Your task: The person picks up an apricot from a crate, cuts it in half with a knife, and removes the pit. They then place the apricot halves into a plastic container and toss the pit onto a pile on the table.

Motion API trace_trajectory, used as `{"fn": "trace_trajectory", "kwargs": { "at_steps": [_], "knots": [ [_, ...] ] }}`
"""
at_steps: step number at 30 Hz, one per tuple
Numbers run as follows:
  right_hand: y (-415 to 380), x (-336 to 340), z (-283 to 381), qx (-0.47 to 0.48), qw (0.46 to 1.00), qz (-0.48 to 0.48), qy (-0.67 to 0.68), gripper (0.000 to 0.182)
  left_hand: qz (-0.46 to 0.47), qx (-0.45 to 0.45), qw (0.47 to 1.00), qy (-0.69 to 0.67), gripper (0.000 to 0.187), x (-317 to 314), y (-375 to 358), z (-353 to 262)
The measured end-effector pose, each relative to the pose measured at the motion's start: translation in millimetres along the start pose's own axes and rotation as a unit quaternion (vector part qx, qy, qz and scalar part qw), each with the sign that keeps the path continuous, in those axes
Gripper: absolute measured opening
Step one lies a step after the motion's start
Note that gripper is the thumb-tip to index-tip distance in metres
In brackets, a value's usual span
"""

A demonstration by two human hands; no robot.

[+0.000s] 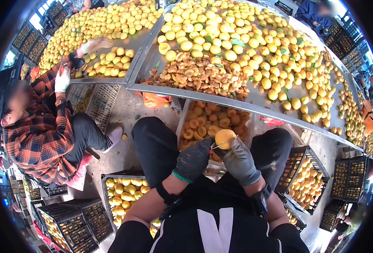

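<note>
My left hand (193,159), in a dark knit glove with a green cuff edge, is closed around what looks like a small knife (213,149). A bit of red shows at its handle, and the thin blade lies against a yellow-orange apricot (225,138). Wearing a grey glove, my right hand (240,161) grips that apricot from the right side. Both hands are close together above my lap. Below them, between my knees, a crate (180,126) holds halved apricots (201,120). The fingertips are partly hidden behind the fruit.
A metal sorting table (186,89) in front bears whole apricots (275,63) and a heap of brown pits (199,76). At left, a co-worker in a plaid shirt (39,139) works with white gloves. Black crates of apricots (125,194) (306,181) flank my legs.
</note>
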State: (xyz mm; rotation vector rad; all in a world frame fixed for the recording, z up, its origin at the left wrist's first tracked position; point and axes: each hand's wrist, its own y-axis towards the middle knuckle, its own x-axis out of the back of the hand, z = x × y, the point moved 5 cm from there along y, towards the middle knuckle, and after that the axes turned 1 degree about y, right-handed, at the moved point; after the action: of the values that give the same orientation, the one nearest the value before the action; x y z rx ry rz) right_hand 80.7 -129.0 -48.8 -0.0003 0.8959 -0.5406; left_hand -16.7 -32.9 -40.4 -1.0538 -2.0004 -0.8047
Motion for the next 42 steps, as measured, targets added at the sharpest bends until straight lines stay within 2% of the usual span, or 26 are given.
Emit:
{"fn": "trace_trajectory", "kwargs": {
  "at_steps": [2, 4, 5, 7, 9, 11, 14, 16, 18, 21, 23, 24, 26, 28, 29, 31, 32, 35, 38, 42],
  "knots": [
    [1, 1, 2, 0.021, 0.999, -0.011, -0.027, 0.044, -0.008, -0.003, 0.999, 0.032, 0.032, -4, -1, 3],
    [2, 2, 9, 0.074, 0.987, -0.017, -0.144, 0.046, -0.024, -0.017, 0.998, 0.051, 0.032, -3, -4, 0],
    [2, 1, 13, 0.074, 0.987, -0.017, -0.144, 0.046, -0.038, -0.030, 0.996, 0.069, 0.032, -1, -4, -3],
    [-2, -7, 24, 0.092, 0.939, -0.001, -0.332, 0.052, -0.019, -0.016, 0.997, 0.069, 0.033, 2, -6, -9],
    [-1, -11, 28, 0.101, 0.937, -0.014, -0.334, 0.052, -0.003, -0.003, 0.998, 0.069, 0.033, 2, -6, -10],
    [-1, -12, 32, 0.113, 0.934, -0.028, -0.339, 0.053, -0.039, -0.029, 0.997, 0.057, 0.033, 5, -4, -13],
    [-4, -10, 29, 0.092, 0.956, -0.015, -0.278, 0.052, -0.021, -0.055, 0.997, 0.058, 0.034, 9, -4, -11],
    [-3, -6, 25, 0.022, 0.980, -0.010, -0.199, 0.050, -0.021, -0.061, 0.995, 0.071, 0.035, 5, -4, -4],
    [-5, -2, 28, 0.002, 0.974, -0.007, -0.227, 0.049, -0.024, -0.069, 0.994, 0.085, 0.035, 5, -1, -4],
    [-10, -10, 34, -0.017, 0.961, -0.006, -0.277, 0.048, 0.020, -0.054, 0.994, 0.096, 0.043, 11, 2, -13],
    [-11, -10, 34, -0.015, 0.955, -0.010, -0.296, 0.048, 0.061, -0.019, 0.997, 0.035, 0.057, 24, 6, -30],
    [-9, -5, 32, -0.001, 0.957, -0.006, -0.290, 0.048, 0.062, -0.018, 0.997, 0.035, 0.057, 29, 7, -34],
    [-9, -9, 35, 0.018, 0.959, -0.004, -0.284, 0.048, 0.084, -0.006, 0.996, -0.031, 0.074, 32, 12, -38],
    [-16, -31, 45, 0.130, 0.924, 0.001, -0.359, 0.056, 0.073, -0.019, 0.993, -0.089, 0.075, 28, 12, -39],
    [-16, -31, 43, 0.130, 0.924, -0.001, -0.359, 0.056, 0.061, -0.030, 0.987, -0.144, 0.076, 28, 12, -40],
    [-20, -36, 44, 0.214, 0.898, 0.001, -0.385, 0.067, 0.076, -0.023, 0.982, -0.173, 0.077, 26, 12, -41],
    [-20, -38, 44, 0.228, 0.904, -0.003, -0.362, 0.069, 0.088, -0.018, 0.976, -0.199, 0.078, 26, 13, -41],
    [-23, -39, 49, 0.232, 0.880, -0.004, -0.415, 0.067, 0.080, -0.031, 0.961, -0.261, 0.076, 21, 16, -40],
    [-24, -37, 47, 0.231, 0.881, 0.000, -0.413, 0.065, 0.057, -0.055, 0.956, -0.283, 0.075, 23, 17, -43],
    [-14, -33, 55, 0.202, 0.876, 0.036, -0.437, 0.067, 0.080, -0.035, 0.944, -0.317, 0.076, 10, 19, -36]
  ]
}}
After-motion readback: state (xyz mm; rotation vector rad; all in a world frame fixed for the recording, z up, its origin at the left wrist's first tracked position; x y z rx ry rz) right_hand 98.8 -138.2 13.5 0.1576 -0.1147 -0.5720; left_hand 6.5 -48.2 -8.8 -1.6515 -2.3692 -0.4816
